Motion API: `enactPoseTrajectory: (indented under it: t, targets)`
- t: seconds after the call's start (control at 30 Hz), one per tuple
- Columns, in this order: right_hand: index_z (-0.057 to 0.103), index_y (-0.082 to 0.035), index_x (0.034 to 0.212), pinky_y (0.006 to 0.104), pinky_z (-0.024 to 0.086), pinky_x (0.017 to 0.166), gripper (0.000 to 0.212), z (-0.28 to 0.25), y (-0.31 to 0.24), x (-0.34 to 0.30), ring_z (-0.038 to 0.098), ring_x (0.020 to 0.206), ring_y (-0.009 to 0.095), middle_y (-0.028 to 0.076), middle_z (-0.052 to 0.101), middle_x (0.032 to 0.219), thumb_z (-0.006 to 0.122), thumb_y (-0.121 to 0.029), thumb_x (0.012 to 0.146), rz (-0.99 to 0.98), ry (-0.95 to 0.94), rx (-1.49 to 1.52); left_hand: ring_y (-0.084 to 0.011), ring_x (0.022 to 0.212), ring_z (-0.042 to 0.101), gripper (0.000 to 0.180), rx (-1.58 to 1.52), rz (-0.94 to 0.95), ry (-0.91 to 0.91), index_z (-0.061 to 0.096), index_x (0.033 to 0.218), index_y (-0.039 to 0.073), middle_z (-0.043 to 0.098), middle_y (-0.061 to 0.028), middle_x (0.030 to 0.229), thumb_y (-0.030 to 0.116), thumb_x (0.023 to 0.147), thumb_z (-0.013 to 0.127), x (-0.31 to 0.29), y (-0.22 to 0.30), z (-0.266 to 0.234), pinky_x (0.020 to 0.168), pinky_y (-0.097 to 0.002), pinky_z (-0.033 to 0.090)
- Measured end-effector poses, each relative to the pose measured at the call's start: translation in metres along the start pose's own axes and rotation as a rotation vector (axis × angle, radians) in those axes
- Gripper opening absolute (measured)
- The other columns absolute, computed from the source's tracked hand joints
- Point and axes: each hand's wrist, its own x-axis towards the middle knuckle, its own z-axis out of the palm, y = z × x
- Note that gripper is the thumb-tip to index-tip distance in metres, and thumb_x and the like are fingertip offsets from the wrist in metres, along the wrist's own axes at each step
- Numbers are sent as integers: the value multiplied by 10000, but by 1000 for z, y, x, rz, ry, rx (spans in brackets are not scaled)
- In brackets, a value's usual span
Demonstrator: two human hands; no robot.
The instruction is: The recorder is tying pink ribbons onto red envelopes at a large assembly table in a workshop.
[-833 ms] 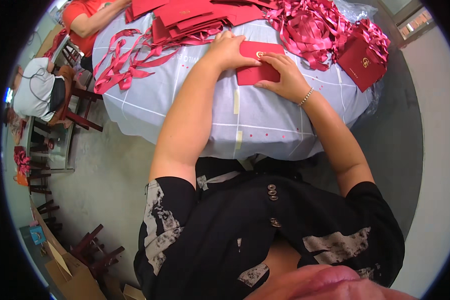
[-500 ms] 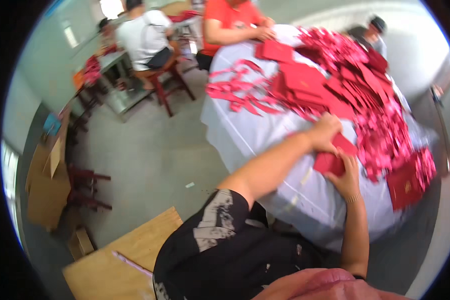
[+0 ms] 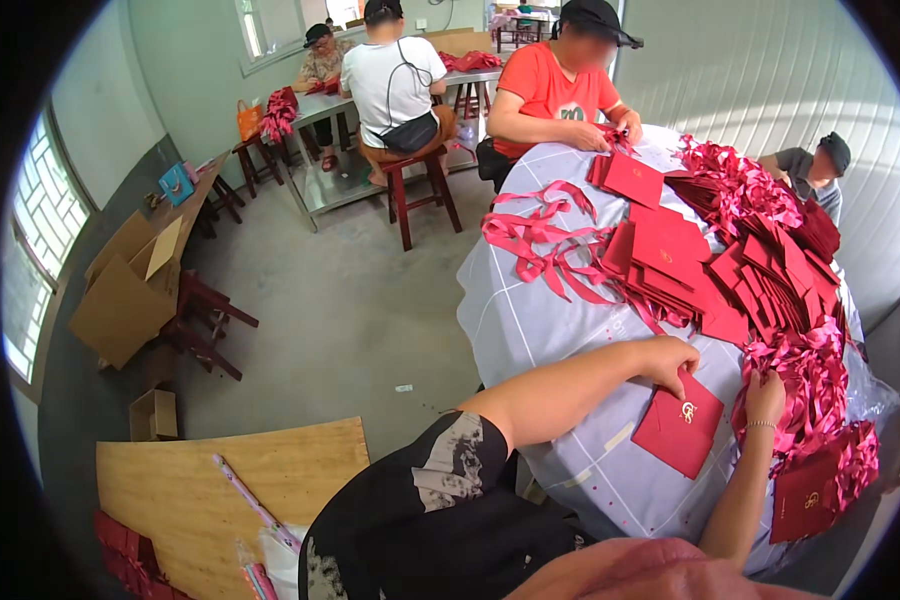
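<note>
Red envelope (image 3: 678, 424) lay flat on the table (image 3: 520, 345), whose pale, white-lined cloth spread around it. Just to the envelope's right rose the ribbon heap (image 3: 805, 390), glossy and tangled; beyond the envelope lay a red stack (image 3: 670, 250), and farther off, to its left, loose ribbons (image 3: 518, 232). The left hand (image 3: 668, 362) was at the envelope's far corner, its grip clamped there with the thumb on top. The right hand (image 3: 765, 395) reached to the envelope's right, fingertips at the edge of the heap; strands hid too much there, so I could not tell whether that grip had closed on one. A beaded bracelet (image 3: 762, 424) circled its wrist. Done well, this called for light, even thumb pressure that neither creased nor slid the envelope, and for fingertips that parted one strand cleanly without dragging its neighbours.
</note>
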Motion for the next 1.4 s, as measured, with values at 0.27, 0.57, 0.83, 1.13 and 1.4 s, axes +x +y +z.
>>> enactPoseTrajectory:
  t: [0.27,0.57,0.83,1.13,1.4]
  targets:
    - [695,15,907,294,480,627,183,51,29,20,550,640,128,53,611,712,780,-98,791,-94,48,537,-249,851,672,499,-39,-15,7,666,1022,76,697,-97,921,333,655,886,-9,3,-1,740,-364,524]
    - [580,22,1225,456,500,914,542,45,28,9,622,1059,423,278,644,1151,761,-288,819,-155,197,246,-265,905,685,479,-47,42,41,683,1061,54,708,-161,969,344,709,832,-3,0,1,782,-374,539]
    - [708,17,978,225,484,755,162,13,18,-19,599,843,68,-5,689,896,715,-130,909,120,-228,856,-106,799,623,347,-169,-113,7,664,1023,42,682,-43,885,212,773,833,-5,10,-4,699,-266,508]
    - [700,18,911,278,500,650,286,4,8,-31,633,713,107,51,700,783,767,-257,870,-148,-125,537,-103,792,630,346,-139,-132,-12,658,1033,31,691,-47,905,203,785,828,-7,14,2,682,-258,507]
    - [732,-11,864,371,532,669,406,6,-21,-29,690,702,261,151,704,771,764,-414,826,-80,-103,279,-100,799,629,343,-162,-196,-47,659,1023,38,690,-36,898,183,769,837,-7,20,-5,696,-254,509]
